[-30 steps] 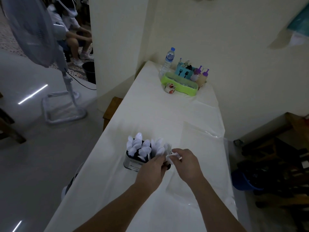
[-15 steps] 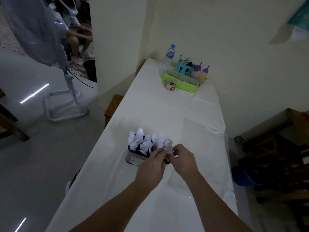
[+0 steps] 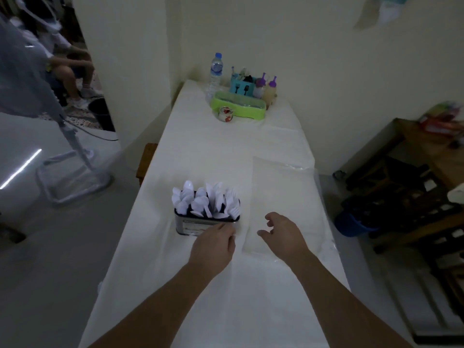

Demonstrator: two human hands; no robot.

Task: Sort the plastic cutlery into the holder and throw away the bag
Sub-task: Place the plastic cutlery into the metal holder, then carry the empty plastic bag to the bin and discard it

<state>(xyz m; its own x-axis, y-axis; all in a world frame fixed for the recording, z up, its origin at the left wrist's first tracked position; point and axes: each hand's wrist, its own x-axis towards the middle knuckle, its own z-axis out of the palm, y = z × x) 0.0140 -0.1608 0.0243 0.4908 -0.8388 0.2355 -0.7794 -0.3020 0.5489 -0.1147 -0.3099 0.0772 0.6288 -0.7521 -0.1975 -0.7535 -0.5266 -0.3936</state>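
White cutlery (image 3: 207, 200) fills the holder (image 3: 200, 226) at frame centre; both hands, left (image 3: 213, 244) and right (image 3: 282, 234), empty and loosely spread; clear bag (image 3: 283, 197) awaits disposal.

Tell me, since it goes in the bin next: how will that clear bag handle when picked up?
The clear bag lies flat and thin on the table, so it is probably floppy and very light. Its glossy film may be slippery to pinch.

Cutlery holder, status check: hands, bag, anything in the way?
Both hands empty: left hand at the holder, right hand open over the clear bag. Holder full of white cutlery. Bag flat, nothing blocking.
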